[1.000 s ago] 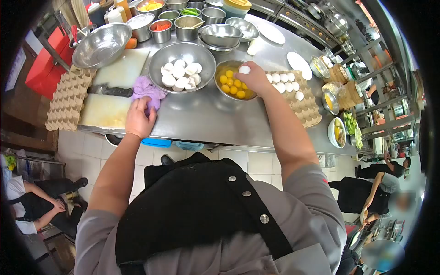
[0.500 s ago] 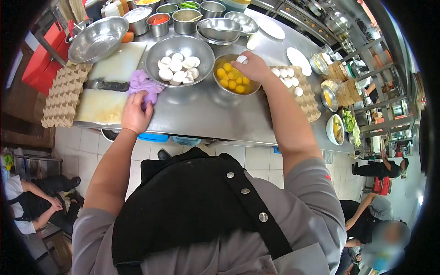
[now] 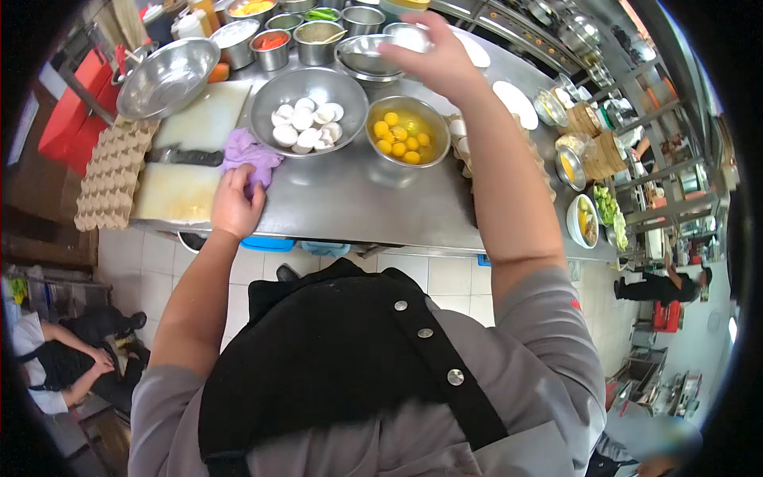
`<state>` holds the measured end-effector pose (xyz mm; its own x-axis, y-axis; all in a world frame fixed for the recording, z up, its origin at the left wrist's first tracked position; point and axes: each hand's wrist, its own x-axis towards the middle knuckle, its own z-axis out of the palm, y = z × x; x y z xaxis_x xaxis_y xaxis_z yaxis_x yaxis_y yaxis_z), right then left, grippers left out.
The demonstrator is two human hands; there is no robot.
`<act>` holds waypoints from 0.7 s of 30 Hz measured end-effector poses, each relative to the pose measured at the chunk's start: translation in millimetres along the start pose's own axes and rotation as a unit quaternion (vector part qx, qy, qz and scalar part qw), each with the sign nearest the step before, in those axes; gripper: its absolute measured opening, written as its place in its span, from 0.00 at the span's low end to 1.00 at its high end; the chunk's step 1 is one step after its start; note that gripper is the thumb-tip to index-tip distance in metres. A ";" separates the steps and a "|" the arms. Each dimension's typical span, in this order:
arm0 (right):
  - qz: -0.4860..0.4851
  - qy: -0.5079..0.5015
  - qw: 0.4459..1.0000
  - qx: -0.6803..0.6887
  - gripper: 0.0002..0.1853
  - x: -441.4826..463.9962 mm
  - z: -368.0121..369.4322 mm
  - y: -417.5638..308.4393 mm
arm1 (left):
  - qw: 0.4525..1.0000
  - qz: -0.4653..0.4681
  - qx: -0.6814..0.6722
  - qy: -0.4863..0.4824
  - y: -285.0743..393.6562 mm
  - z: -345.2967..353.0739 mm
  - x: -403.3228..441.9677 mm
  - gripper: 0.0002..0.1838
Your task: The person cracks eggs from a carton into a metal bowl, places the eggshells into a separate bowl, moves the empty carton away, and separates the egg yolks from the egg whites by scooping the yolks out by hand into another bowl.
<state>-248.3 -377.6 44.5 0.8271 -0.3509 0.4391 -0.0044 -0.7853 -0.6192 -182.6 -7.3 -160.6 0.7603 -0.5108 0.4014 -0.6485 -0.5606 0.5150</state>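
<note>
My left hand [image 3: 238, 202] rests at the counter's front edge, its fingers closed on a crumpled purple cloth [image 3: 248, 151]. Raised above the far side of the counter, my right hand [image 3: 433, 57] is blurred, with a white eggshell [image 3: 410, 36] between thumb and fingers. Below it a steel bowl [image 3: 408, 130] contains several yolks in clear egg white. Left of that, a larger steel bowl [image 3: 270, 92] holds white eggshells [image 3: 302, 119]. My right forearm partly hides an egg tray [image 3: 466, 164] with white eggs.
A knife [image 3: 187, 157] lies on the cutting board [image 3: 171, 195], beside an egg tray [image 3: 114, 179]. Steel containers of ingredients [image 3: 318, 49] line the back. White plates [image 3: 515, 103] and a white bowl [image 3: 582, 220] are on the right. People are visible at both sides.
My right hand has moved up and away from the yolk bowl, which is now uncovered, and its forearm now covers much of the right egg tray. My left hand stays at the cloth.
</note>
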 end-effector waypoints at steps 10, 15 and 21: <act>0.150 -0.250 0.913 -0.286 0.16 -29.8 -112.7 107.1 | 1.000 0.002 0.008 0.003 -0.5 1.5 0.0 0.16; 0.311 -0.181 0.901 -0.243 0.18 -88.9 -118.6 209.3 | 1.000 0.003 0.022 0.000 0.1 1.6 0.2 0.16; 0.239 -0.130 0.870 -0.411 0.23 -105.9 -95.1 255.2 | 1.000 -0.002 0.031 -0.001 0.6 4.2 -0.4 0.16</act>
<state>-390.5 -589.4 -98.1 0.7194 -0.6938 0.0312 -0.6945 -0.7187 0.0321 -183.4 -10.2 -163.7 0.7622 -0.5102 0.3984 -0.6473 -0.6018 0.4678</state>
